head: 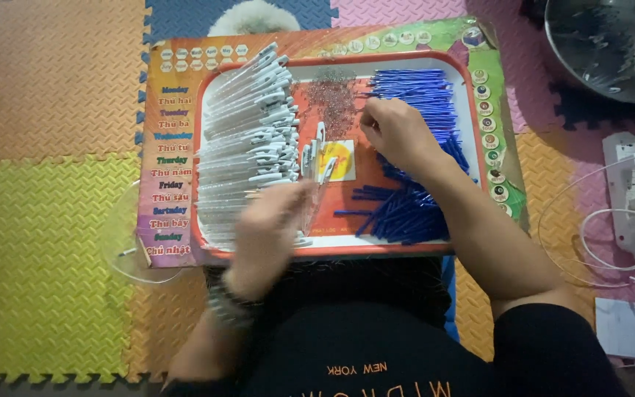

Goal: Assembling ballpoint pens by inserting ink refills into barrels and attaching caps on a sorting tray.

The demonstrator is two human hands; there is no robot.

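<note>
Home floor, likely a living or play room. Interlocking foam play mats [45, 220] in orange, yellow, pink and blue underfoot. Child's learning board [174, 147] with weekday words used as a lap surface. Steel bowl [611, 44] at top right. White power strip [630, 191] with charger cables [589, 235] lying on the mats.

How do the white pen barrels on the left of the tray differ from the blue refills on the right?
The white pen barrels are thicker and pale, with clips; the blue refills are thin dark-blue sticks. The barrels lie stacked in a neat row, all slanting alike; the refills lie in a looser heap, some strewn toward the middle. The left hand is by the barrels, blurred; the right hand rests by the refills. Both piles sit in the same red-rimmed tray.
</note>
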